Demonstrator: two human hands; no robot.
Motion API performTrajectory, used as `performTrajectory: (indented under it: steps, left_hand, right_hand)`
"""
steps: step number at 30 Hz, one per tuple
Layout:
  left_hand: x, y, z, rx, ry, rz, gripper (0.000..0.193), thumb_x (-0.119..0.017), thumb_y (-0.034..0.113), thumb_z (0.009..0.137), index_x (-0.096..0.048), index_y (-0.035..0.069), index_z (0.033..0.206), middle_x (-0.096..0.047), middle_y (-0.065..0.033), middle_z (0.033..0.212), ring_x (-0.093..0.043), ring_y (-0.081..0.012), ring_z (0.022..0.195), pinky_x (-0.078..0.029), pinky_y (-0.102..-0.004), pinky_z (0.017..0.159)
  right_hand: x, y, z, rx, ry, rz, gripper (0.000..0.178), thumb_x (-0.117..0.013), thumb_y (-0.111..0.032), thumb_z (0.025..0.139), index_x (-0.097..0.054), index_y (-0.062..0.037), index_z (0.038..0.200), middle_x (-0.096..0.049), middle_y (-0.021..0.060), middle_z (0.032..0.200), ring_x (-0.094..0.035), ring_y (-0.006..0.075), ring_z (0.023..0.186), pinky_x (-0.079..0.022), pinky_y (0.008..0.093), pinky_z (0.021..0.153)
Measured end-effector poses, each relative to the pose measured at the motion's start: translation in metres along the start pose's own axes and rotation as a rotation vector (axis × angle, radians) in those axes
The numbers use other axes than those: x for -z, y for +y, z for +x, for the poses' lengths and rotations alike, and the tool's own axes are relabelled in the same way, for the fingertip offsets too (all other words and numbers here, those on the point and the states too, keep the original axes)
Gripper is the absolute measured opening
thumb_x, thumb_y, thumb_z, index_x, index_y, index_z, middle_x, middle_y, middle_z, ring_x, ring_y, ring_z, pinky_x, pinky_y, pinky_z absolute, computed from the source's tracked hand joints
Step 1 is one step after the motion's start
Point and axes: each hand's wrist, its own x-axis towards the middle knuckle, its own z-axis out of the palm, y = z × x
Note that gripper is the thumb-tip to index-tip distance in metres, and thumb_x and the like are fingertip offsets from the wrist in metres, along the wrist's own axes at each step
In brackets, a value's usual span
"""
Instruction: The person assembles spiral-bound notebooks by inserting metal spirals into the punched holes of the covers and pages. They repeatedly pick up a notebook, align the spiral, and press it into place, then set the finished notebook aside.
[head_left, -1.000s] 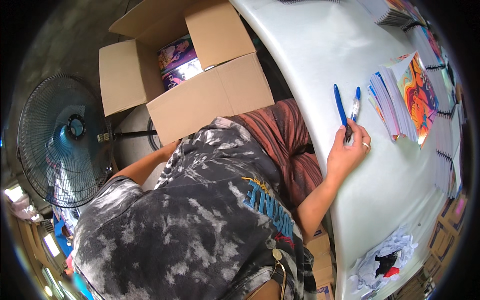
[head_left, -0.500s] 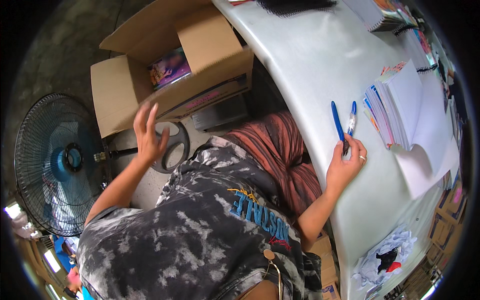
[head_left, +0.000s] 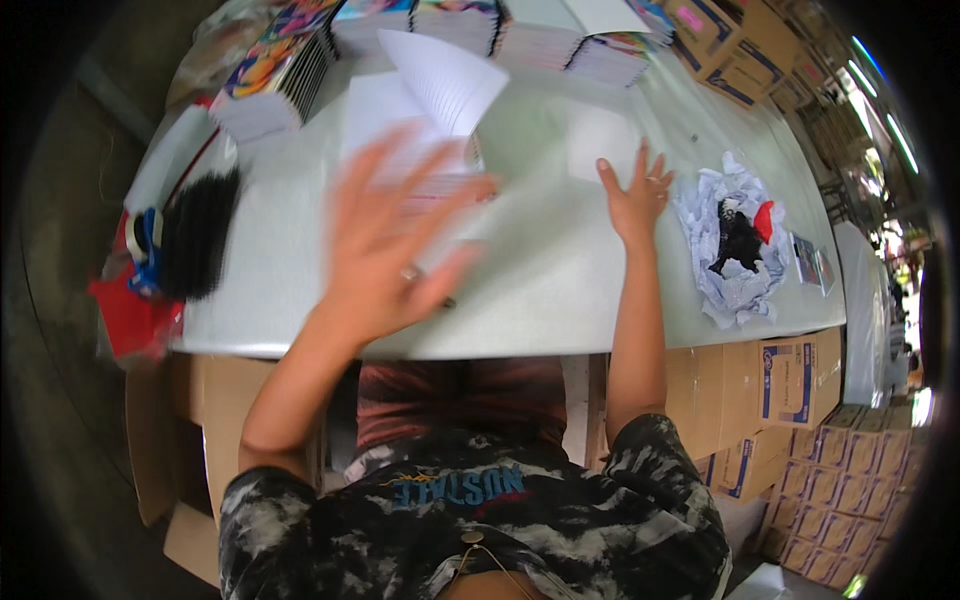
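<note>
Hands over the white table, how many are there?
2. The left hand, blurred, partly covers the white pages; the right hand, fingers spread, is just left of the crumpled paper. No others seem hidden there.

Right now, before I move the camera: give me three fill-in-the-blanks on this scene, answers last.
1. The left hand looks ____, unlike the sharper right hand.
2. Crumpled white paper surrounds a black item and a ____ one.
3. Black coils lie on the table toward the person's ____ side.

Missing words: blurred; red; left.
</note>
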Motion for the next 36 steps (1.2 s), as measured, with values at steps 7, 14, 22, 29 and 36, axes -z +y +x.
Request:
performTrajectory:
  steps: [7,14,22,29,36]
  left_hand:
    - [-0.079,-0.06,0.041,0.262,-0.174,0.271,0.056,-0.062,0.049,0.075,-0.055,0.014,0.118,-0.035,-0.0075,0.139,-0.016,-0.0317,0.134,-0.01,-0.0526,0.107]
    - [-0.063,-0.055,-0.009,0.428,-0.238,0.27,0.058,-0.063,0.047,0.076,-0.052,0.015,0.122,-0.039,-0.0091,0.137,-0.025,-0.0321,0.131,-0.018,-0.054,0.104]
    - [-0.057,-0.074,-0.024,0.368,-0.169,0.156,0.055,-0.07,0.001,0.061,-0.06,0.019,0.112,-0.057,-0.0022,0.12,-0.051,-0.026,0.114,-0.042,-0.0365,0.09]
    - [-0.062,-0.074,-0.035,0.37,-0.07,0.156,0.051,-0.069,0.001,0.061,-0.062,0.018,0.109,-0.059,-0.0017,0.118,-0.053,-0.0243,0.113,-0.042,-0.0357,0.089]
    - [-0.064,-0.07,-0.037,0.395,-0.053,0.106,0.05,-0.068,0.001,0.063,-0.062,0.018,0.109,-0.059,-0.0008,0.118,-0.051,-0.0245,0.114,-0.038,-0.0376,0.092]
  right_hand:
    - [-0.036,0.013,0.006,-0.135,-0.404,-0.317,0.088,-0.049,-0.071,0.073,-0.03,-0.0167,0.139,-0.022,0.0123,0.145,-0.014,0.0308,0.135,-0.003,0.0587,0.105]
    - [-0.043,0.017,0.001,-0.048,-0.358,-0.33,0.088,-0.05,-0.072,0.07,-0.04,-0.0117,0.134,-0.039,0.0144,0.133,-0.03,0.0317,0.125,-0.015,0.0524,0.104]
    - [0.014,-0.052,-0.148,0.41,-0.432,-0.284,0.11,-0.06,-0.07,0.063,-0.026,0.0059,0.135,-0.031,0.0247,0.136,-0.027,0.0384,0.126,-0.021,0.0504,0.103]
    - [0.059,-0.067,-0.156,0.351,-0.679,-0.093,0.103,-0.067,-0.062,0.062,-0.026,-0.007,0.139,-0.034,0.019,0.134,-0.024,0.0389,0.128,-0.017,0.0537,0.105]
    - [-0.02,-0.049,-0.07,0.25,-0.502,-0.203,0.098,-0.063,-0.061,0.068,-0.025,-0.0058,0.139,-0.026,0.0207,0.142,-0.019,0.0362,0.134,-0.017,0.0541,0.105]
